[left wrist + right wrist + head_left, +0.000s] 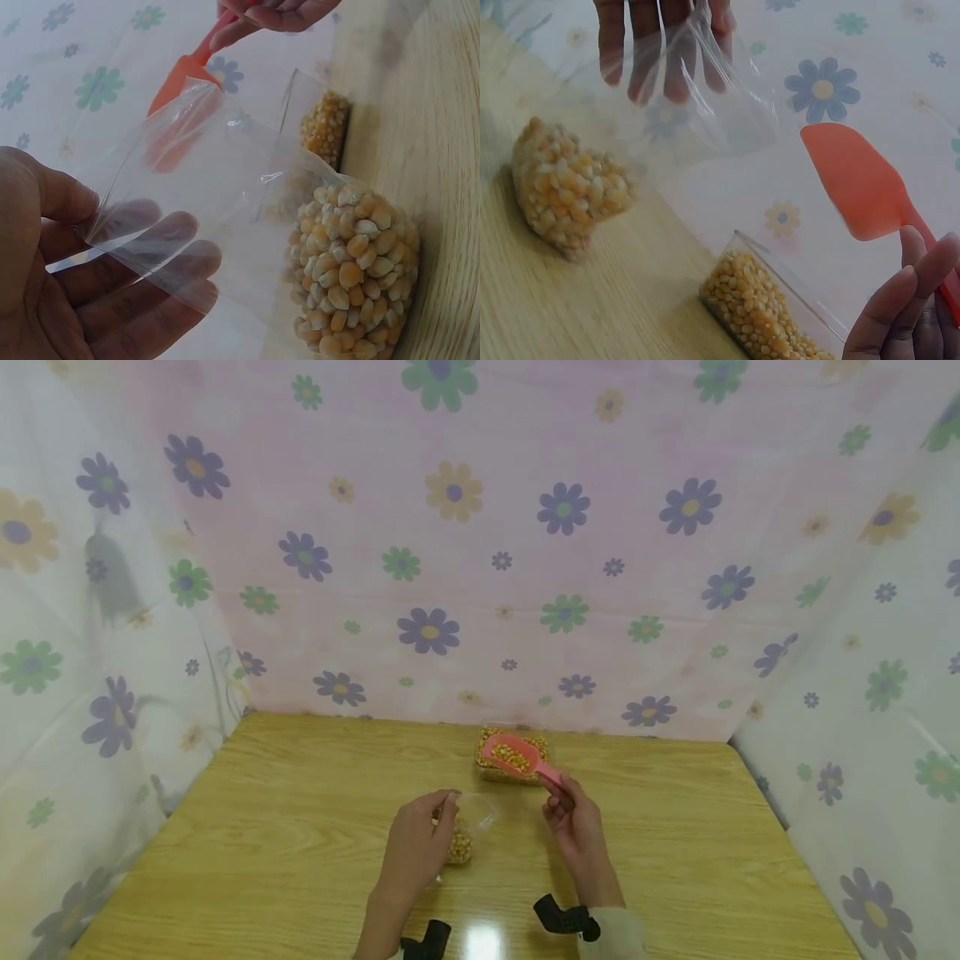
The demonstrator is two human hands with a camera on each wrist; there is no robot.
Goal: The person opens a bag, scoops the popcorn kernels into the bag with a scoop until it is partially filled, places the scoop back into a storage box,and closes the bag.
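Note:
My left hand (417,839) pinches the rim of a clear plastic bag (240,172) between thumb and fingers. Corn kernels (349,270) fill the bag's lower part, which rests on the wooden table. With the right hand (577,827) I hold a red-pink scoop (512,754) by its handle. Kernels lie in the scoop's bowl, seen in the head view. Below and behind the scoop stands a clear box (513,779) of corn kernels, partly hidden by it. The scoop is beyond and to the right of the bag.
The wooden table (300,827) reaches back to a flowered cloth (465,560) hanging behind. Similar cloth hangs along the left and right sides. A black wrist mount (562,917) sits on the right wrist, another (427,939) on the left.

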